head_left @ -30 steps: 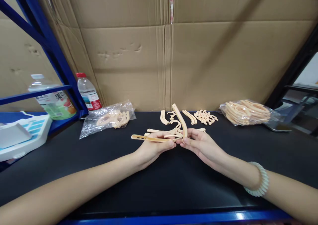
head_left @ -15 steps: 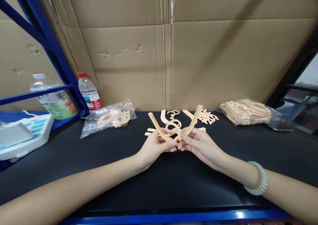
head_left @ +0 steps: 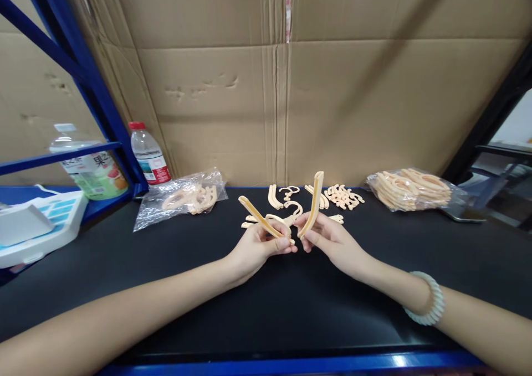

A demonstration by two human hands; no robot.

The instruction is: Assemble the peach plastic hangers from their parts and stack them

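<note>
My left hand (head_left: 257, 247) grips a long peach plastic hanger arm (head_left: 257, 216) that slants up to the left. My right hand (head_left: 328, 237) grips a second peach arm (head_left: 314, 201) that stands almost upright. The two lower ends sit close together between my fingertips, a small gap apart. Both hands hover just above the black table (head_left: 266, 304). Behind them lie loose peach parts: hook pieces (head_left: 291, 205), curved arms (head_left: 274, 196) and a heap of small pieces (head_left: 343, 195).
A clear bag of peach parts (head_left: 183, 200) lies at the back left, a fuller bag (head_left: 411, 188) at the back right. Two bottles (head_left: 147, 153) (head_left: 89, 168) stand by the blue rack post (head_left: 95, 99). A white tray (head_left: 37, 226) sits far left. A cardboard wall (head_left: 282, 88) closes the back.
The left arm piece swung from lying flat to slanting up. The right piece tipped outward, then came back near upright. The lower ends, touching half a second ago, have parted slightly.
</note>
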